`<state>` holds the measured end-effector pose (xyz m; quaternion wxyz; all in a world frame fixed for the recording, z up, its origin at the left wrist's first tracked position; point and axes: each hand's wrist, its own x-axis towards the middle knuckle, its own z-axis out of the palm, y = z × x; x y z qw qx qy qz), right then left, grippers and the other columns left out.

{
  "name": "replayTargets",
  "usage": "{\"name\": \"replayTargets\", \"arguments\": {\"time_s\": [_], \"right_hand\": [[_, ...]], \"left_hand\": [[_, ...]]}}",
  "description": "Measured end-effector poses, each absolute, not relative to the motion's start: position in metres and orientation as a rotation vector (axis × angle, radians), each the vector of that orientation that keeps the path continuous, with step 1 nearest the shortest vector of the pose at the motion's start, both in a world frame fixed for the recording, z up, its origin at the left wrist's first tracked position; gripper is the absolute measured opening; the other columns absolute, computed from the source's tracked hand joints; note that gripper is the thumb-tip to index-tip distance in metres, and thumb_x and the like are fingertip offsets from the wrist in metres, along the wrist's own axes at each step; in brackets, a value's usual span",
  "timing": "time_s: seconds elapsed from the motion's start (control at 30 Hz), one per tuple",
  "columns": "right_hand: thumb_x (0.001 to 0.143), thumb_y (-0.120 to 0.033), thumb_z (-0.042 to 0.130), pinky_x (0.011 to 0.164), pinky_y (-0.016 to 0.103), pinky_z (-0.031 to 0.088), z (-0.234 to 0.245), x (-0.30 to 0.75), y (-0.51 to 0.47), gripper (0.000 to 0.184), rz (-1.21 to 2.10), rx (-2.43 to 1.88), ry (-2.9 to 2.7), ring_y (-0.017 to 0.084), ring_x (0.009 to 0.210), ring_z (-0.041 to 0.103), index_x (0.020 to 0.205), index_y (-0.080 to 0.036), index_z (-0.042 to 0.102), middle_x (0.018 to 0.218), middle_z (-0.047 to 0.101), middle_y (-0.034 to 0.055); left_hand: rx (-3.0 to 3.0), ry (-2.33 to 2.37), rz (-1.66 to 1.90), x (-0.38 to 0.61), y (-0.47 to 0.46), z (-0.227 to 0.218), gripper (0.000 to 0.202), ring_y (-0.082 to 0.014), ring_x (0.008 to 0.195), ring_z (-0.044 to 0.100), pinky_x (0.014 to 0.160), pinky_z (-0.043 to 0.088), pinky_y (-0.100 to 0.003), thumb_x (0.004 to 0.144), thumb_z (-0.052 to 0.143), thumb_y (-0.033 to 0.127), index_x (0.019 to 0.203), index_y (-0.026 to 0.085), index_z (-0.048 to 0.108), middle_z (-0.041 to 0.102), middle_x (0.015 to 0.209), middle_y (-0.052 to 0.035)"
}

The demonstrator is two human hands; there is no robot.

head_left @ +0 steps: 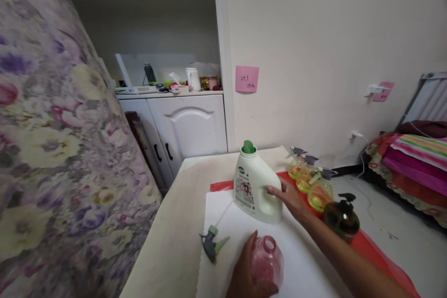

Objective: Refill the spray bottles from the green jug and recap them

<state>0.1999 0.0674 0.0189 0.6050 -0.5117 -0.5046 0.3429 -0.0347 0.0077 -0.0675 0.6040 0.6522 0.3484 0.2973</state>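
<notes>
My left hand point(242, 265) is wrapped around a pink see-through bottle point(268, 260) with an open neck, near the front of the white sheet. Farther back, my right hand point(287, 195) grips the handle of a pale green detergent jug point(256, 191). The jug stands upright with its cap off, and a green spout shows in its mouth. To the left on the sheet lies a grey and green trigger spray head point(211, 244), its thin tube pointing toward the jug. Some of my right fingers are hidden behind the handle.
Along the table's right side, on red plastic point(370, 251), stand several spray bottles point(319, 195) with yellow liquid and a dark pump bottle point(342, 219). A floral curtain point(70, 172) hangs at left. White cabinets point(192, 125) are behind, and a bed point(412, 172) is at right.
</notes>
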Motion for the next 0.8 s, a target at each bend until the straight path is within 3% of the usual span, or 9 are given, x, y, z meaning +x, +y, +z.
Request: {"name": "replayTargets", "arguments": {"time_s": [0.1, 0.17, 0.37, 0.6, 0.8], "right_hand": [[0.062, -0.05, 0.077, 0.049, 0.024, 0.04, 0.021, 0.2, 0.079, 0.039, 0.823, -1.189, -1.171, 0.013, 0.05, 0.051, 0.072, -0.016, 0.063, 0.053, 0.06, -0.0036], [0.062, -0.05, 0.076, 0.046, 0.023, 0.033, 0.025, 0.197, 0.086, 0.038, 0.821, -1.193, -1.162, 0.01, 0.045, 0.044, 0.065, -0.018, 0.058, 0.045, 0.051, -0.0068], [0.067, -0.049, 0.073, 0.047, 0.023, 0.032, 0.048, 0.184, 0.098, 0.036, 0.794, -1.205, -1.159, 0.01, 0.045, 0.041, 0.063, -0.019, 0.054, 0.045, 0.047, -0.0079], [0.069, -0.051, 0.071, 0.047, 0.023, 0.029, 0.082, 0.196, 0.068, 0.037, 0.662, -1.265, -1.165, 0.009, 0.045, 0.038, 0.061, -0.02, 0.052, 0.044, 0.046, -0.0078], [0.068, -0.051, 0.072, 0.048, 0.023, 0.029, 0.117, 0.214, -0.005, 0.041, 0.581, -1.373, -1.201, 0.009, 0.046, 0.039, 0.056, -0.02, 0.05, 0.045, 0.046, -0.0072]], "left_hand": [[1.591, 0.913, 0.72, -0.033, 0.009, -0.079, 0.107, -0.0356, 0.137, 0.036, 0.114, 0.028, -0.041, 0.046, 0.08, 0.013, 0.144, 0.025, 0.036, 0.048, 0.145, -0.0085], [1.627, 0.967, 0.741, -0.032, 0.01, -0.087, 0.102, -0.0347, 0.136, 0.038, 0.113, 0.03, -0.042, 0.05, 0.078, 0.015, 0.143, 0.026, 0.037, 0.049, 0.144, -0.0089], [1.691, 0.895, 0.69, -0.033, 0.012, -0.09, 0.113, -0.0366, 0.138, 0.035, 0.116, 0.026, -0.046, 0.045, 0.086, 0.025, 0.144, 0.027, 0.033, 0.044, 0.148, -0.0095], [1.633, 0.854, 0.749, -0.034, 0.007, -0.07, 0.11, -0.036, 0.139, 0.031, 0.116, 0.023, -0.048, 0.046, 0.084, 0.017, 0.144, 0.027, 0.033, 0.042, 0.148, -0.0094], [1.586, 0.769, 0.831, -0.031, 0.004, -0.064, 0.1, -0.0325, 0.137, 0.035, 0.113, 0.029, -0.042, 0.053, 0.08, 0.014, 0.142, 0.026, 0.036, 0.042, 0.147, -0.0099]]}}
